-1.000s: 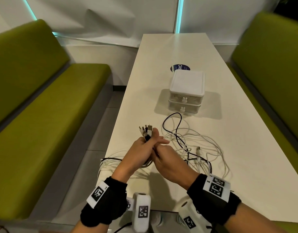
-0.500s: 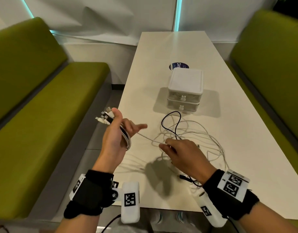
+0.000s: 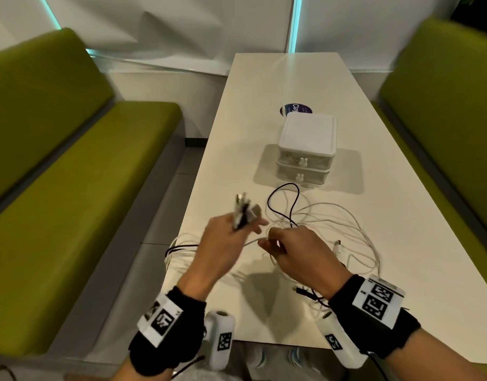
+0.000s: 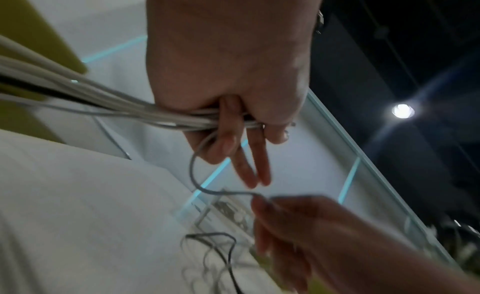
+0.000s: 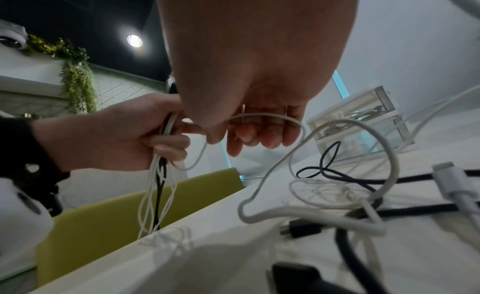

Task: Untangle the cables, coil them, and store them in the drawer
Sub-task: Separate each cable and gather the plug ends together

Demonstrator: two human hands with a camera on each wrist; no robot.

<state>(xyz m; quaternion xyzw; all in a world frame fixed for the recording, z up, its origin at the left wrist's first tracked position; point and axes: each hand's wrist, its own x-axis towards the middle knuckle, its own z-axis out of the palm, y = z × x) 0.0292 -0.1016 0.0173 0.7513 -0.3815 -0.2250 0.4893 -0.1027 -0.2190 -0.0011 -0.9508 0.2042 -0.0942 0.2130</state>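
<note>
Left hand (image 3: 223,243), lower centre of frame, grips a cable bundle (image 5: 158,187), plugs upward. Right hand (image 3: 300,251) pinches one white cable (image 3: 253,241) above the tangle (image 3: 333,224) on the tabletop (image 3: 402,215). Drawer unit (image 3: 305,149) stands closed beyond.

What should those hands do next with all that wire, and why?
Probably draw the white cable free of the pile: the right hand pinches it, the left hand grips the bundle of cable ends, and loops still lie tangled on the table.
</note>
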